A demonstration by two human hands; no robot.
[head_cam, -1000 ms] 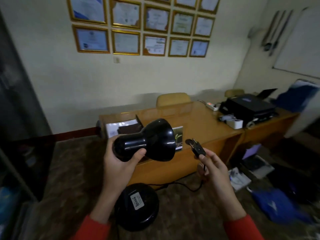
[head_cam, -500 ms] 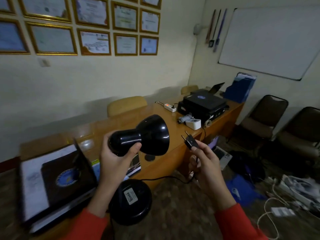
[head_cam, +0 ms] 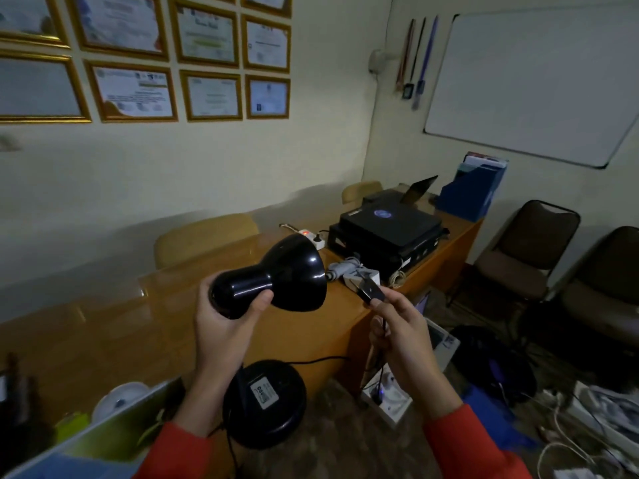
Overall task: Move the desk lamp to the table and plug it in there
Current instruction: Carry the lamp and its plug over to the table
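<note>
Left hand (head_cam: 224, 326) wraps the black desk lamp (head_cam: 273, 278) by its neck above the desk (head_cam: 138, 323); right hand (head_cam: 401, 333) pinches what looks like its plug (head_cam: 370, 290).

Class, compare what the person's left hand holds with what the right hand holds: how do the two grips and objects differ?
The left hand wraps around the lamp head, which is big and bulbous; the right hand pinches the plug, which is small, at its fingertips. The lamp head points right; the plug points up-left. Both are black.
</note>
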